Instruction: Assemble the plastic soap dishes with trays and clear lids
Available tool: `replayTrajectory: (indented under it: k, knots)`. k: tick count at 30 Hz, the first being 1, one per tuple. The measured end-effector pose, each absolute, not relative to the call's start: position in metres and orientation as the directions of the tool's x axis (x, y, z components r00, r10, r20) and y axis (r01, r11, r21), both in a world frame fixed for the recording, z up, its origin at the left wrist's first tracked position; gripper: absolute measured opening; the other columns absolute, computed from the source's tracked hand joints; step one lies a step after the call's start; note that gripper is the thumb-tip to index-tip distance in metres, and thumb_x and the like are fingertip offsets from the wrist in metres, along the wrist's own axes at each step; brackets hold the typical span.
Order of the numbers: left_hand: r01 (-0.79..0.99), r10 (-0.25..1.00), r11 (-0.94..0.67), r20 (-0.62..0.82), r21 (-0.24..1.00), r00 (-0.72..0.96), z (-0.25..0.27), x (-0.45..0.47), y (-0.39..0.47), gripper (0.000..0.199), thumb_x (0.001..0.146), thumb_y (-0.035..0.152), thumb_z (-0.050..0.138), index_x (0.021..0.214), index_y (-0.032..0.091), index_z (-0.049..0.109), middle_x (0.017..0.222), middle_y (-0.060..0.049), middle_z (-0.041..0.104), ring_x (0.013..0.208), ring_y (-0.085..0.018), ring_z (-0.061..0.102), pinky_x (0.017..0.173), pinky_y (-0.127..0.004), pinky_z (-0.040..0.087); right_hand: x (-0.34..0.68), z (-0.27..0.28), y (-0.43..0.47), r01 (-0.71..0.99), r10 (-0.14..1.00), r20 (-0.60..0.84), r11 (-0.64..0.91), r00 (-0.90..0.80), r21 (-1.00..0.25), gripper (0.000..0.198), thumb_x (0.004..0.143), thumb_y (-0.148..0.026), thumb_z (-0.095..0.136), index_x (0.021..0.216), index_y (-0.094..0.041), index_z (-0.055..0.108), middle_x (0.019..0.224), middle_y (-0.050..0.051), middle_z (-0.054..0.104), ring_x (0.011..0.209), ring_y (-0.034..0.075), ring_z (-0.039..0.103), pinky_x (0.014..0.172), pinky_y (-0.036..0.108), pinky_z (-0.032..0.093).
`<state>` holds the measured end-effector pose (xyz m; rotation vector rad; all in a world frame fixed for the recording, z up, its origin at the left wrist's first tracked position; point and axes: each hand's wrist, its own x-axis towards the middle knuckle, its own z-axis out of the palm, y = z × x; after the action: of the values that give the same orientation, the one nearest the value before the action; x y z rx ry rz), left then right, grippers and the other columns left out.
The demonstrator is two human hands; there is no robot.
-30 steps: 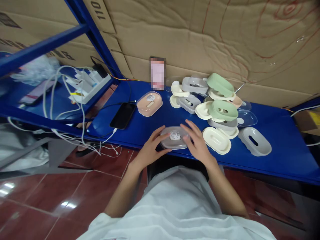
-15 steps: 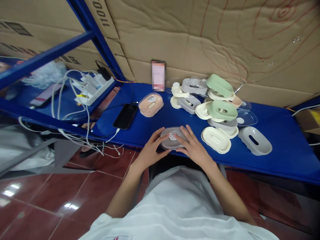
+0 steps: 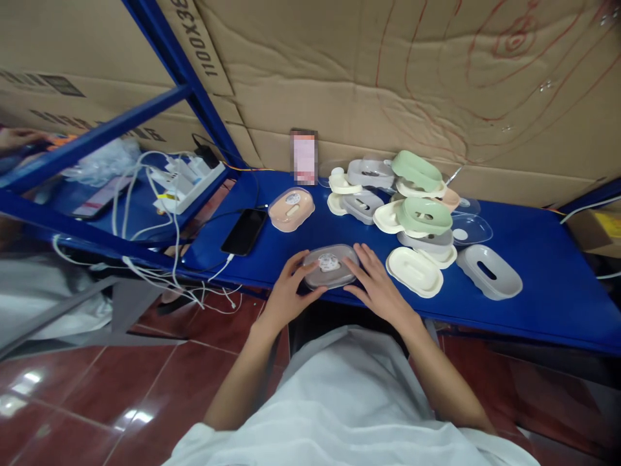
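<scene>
A grey soap box with a clear lid (image 3: 334, 275) lies near the front edge of the blue table, a round printed sticker on top. My left hand (image 3: 290, 288) is curved round its left end, thumb along the front and a fingertip on the lid. Round the right end is my right hand (image 3: 376, 285), its index finger on the lid and thumb low at the front. Behind and to the left is a peach soap box (image 3: 291, 220) with a clear lid and a similar sticker. A cream tray piece (image 3: 414, 272) lies right of my right hand.
Green, grey and cream soap box parts (image 3: 427, 215) are piled at back right, beside clear lids (image 3: 473, 228) and a grey base (image 3: 490, 272). A black phone (image 3: 244, 232) is left; another phone (image 3: 305, 157) leans on the cardboard. Cables and a power strip (image 3: 194, 188) fill the left side.
The grey soap box has shifted slightly left between my hands. My right fingers cover less of its lid. The view has turned a little.
</scene>
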<state>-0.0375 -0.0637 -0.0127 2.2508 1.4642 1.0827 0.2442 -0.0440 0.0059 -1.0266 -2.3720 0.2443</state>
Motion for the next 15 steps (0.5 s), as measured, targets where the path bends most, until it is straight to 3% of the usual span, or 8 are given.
replayTrajectory:
  k: [6, 10, 13, 15]
  knots:
    - [0.852, 0.819, -0.240, 0.568, 0.465, -0.080, -0.011, -0.081, -0.055, 0.050, 0.094, 0.041, 0.080, 0.136, 0.021, 0.063, 0.147, -0.018, 0.054, 0.141, -0.038, 0.057, 0.119, -0.061, 0.050, 0.299, 0.002, -0.077, 0.893, 0.834, 0.472, 0.411, -0.287, -0.184, 0.060, 0.109, -0.036, 0.059, 0.166, -0.028, 0.044, 0.156, 0.017, 0.061, 0.145, 0.040, 0.056, 0.121, 0.067, 0.039]
    - [0.897, 0.735, -0.116, 0.645, 0.426, -0.211, -0.010, -0.078, -0.050, 0.060, 0.094, 0.036, 0.079, 0.147, 0.019, 0.057, 0.159, -0.024, 0.043, 0.151, -0.046, 0.044, 0.121, -0.071, 0.041, 0.309, -0.002, -0.089, 0.909, 0.855, 0.428, 0.388, -0.293, -0.153, 0.048, 0.109, -0.027, 0.057, 0.157, -0.025, 0.056, 0.140, 0.015, 0.073, 0.131, 0.038, 0.063, 0.110, 0.058, 0.047]
    - [0.900, 0.691, -0.190, 0.704, 0.393, -0.161, -0.006, -0.046, -0.055, 0.061, 0.096, 0.028, 0.076, 0.153, 0.023, 0.054, 0.167, -0.022, 0.038, 0.157, -0.045, 0.038, 0.124, -0.071, 0.036, 0.290, 0.002, -0.086, 0.849, 0.836, 0.385, 0.488, -0.390, -0.200, 0.046, 0.109, -0.019, 0.051, 0.154, -0.026, 0.060, 0.141, 0.012, 0.073, 0.131, 0.033, 0.064, 0.110, 0.053, 0.049]
    - [0.835, 0.747, -0.395, 0.663, 0.383, 0.050, -0.003, -0.020, -0.060, 0.054, 0.102, 0.022, 0.067, 0.154, 0.027, 0.053, 0.164, -0.017, 0.046, 0.155, -0.037, 0.044, 0.123, -0.061, 0.043, 0.278, 0.009, -0.076, 0.774, 0.799, 0.361, 0.581, -0.482, -0.251, 0.051, 0.109, -0.015, 0.045, 0.156, -0.027, 0.058, 0.149, 0.010, 0.069, 0.138, 0.030, 0.062, 0.116, 0.051, 0.047]
